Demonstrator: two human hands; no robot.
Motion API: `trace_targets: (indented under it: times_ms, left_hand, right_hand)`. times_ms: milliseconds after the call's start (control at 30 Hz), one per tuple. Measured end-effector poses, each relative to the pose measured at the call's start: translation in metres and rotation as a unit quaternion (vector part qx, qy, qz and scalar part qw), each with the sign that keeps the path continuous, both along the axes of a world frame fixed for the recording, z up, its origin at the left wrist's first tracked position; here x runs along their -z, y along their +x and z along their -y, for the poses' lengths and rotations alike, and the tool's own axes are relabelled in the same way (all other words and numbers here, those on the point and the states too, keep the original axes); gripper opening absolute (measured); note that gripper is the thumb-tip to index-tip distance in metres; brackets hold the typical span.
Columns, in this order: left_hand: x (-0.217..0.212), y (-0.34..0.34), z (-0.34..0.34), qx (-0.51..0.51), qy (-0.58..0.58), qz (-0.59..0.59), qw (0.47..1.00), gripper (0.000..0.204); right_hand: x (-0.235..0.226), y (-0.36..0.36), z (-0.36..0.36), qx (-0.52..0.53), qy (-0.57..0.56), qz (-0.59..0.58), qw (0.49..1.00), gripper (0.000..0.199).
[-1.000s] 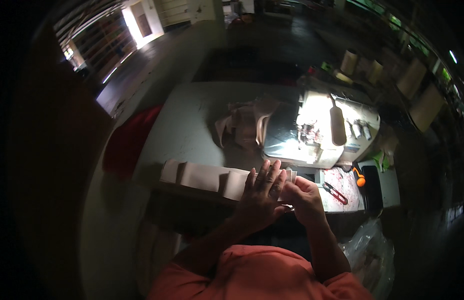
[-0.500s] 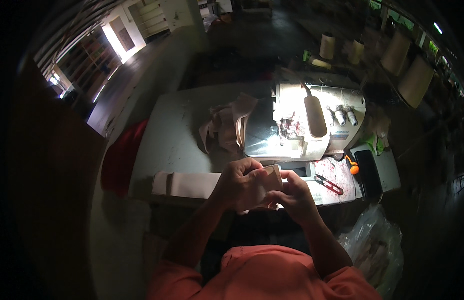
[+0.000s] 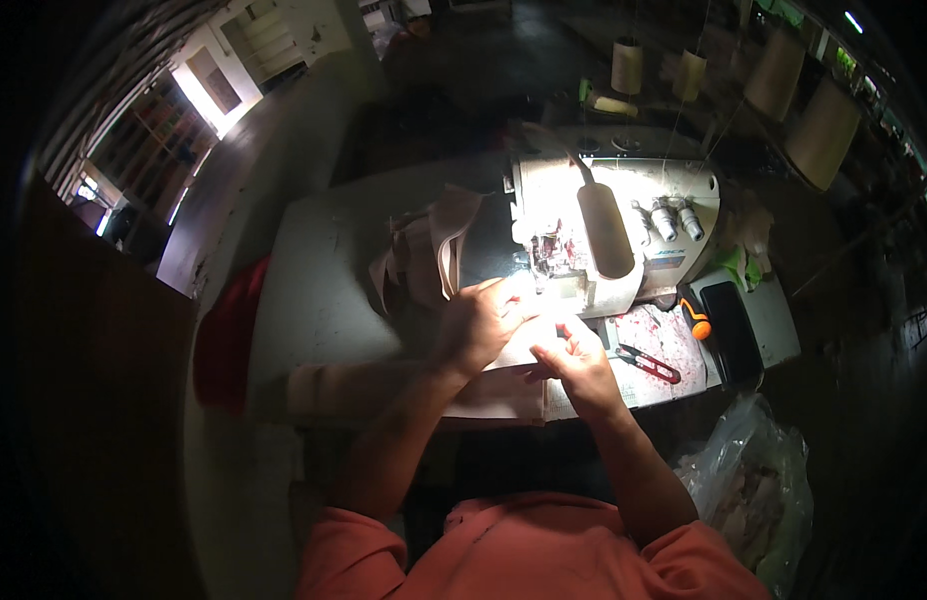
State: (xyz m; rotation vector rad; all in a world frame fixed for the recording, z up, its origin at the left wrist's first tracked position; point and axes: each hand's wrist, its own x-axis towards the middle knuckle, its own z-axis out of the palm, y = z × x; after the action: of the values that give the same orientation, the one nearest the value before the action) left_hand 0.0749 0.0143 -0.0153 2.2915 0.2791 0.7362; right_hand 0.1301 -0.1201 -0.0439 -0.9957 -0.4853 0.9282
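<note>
A white sewing machine [image 3: 624, 225] stands lit at the back of the table [image 3: 314, 290]. My left hand [image 3: 481, 322] lies flat on a pale beige fabric piece [image 3: 504, 385], pressing it toward the machine's needle area. Just right of it, my right hand [image 3: 577, 362] pinches the same fabric at its near edge. More beige fabric [image 3: 424, 255] is heaped to the left of the machine.
Red-handled snips [image 3: 649, 363] lie on a speckled cloth right of my hands, beside an orange-tipped tool [image 3: 696, 317] and a black phone [image 3: 729, 330]. Red cloth [image 3: 229, 335] hangs off the table's left edge. A clear plastic bag [image 3: 754, 490] sits lower right. Thread cones [image 3: 629, 65] stand behind.
Both hands have moved away from me with the fabric, from the table's near edge up to the machine's lit needle area. The view has shifted closer.
</note>
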Motion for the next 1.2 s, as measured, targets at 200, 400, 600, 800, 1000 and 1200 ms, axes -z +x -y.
trace_targets:
  times_ms: [200, 400, 600, 800, 1000, 1200]
  left_hand:
    - [-0.004, -0.01, 0.002, 0.076, 0.225, -0.074, 0.969, 0.011]
    - [0.004, 0.011, -0.02, 0.07, 0.124, -0.063, 0.988, 0.012]
    - [0.008, 0.017, -0.027, 0.088, 0.222, 0.007, 0.971, 0.013]
    - [0.013, 0.013, -0.023, 0.077, 0.18, 0.054, 0.979, 0.016]
    - [0.018, 0.043, -0.064, 0.046, 0.291, -0.166, 0.941, 0.019]
    - [0.023, 0.066, -0.121, -0.116, 0.255, -0.135, 0.95, 0.018]
  right_hand:
    - [0.018, -0.016, 0.007, 0.094, -0.008, 0.019, 0.995, 0.028]
    - [0.01, -0.002, -0.006, 0.1, -0.034, 0.023, 0.994, 0.02]
    - [0.008, 0.006, -0.011, 0.098, -0.046, 0.033, 0.994, 0.021]
    - [0.005, 0.008, -0.014, 0.087, -0.054, 0.007, 0.995, 0.02]
    - [0.014, 0.002, 0.011, 0.11, -0.049, 0.023, 0.992, 0.019]
    - [0.02, -0.01, 0.036, 0.138, -0.037, 0.06, 0.988, 0.016]
